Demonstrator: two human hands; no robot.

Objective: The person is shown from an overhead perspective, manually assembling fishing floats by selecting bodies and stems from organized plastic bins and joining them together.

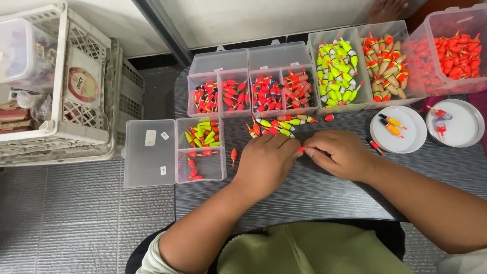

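We see both hands meeting at the centre of the frame on the dark table (324, 187). The right hand (339, 153) pinches a small red float (302, 148) between closed fingertips. The left hand (266, 161) lies palm down just beside it, its grip curled shut; we cannot tell whether it holds anything underneath.

Sorting appears well along. The divided clear boxes (253, 86) at upper centre already hold red, black-and-red and pink floats by compartment, and the bins at upper right hold yellow-green floats (337, 66), tan floats (386, 63) and red pieces (456, 53).

What is left, as far as we see: a loose pile of mixed floats (274, 126) just above the left hand, a single orange float (234, 153) to its left, and a few pieces on two white lids (398, 129) at right. The small open box (200, 149) at centre left is only partly filled.
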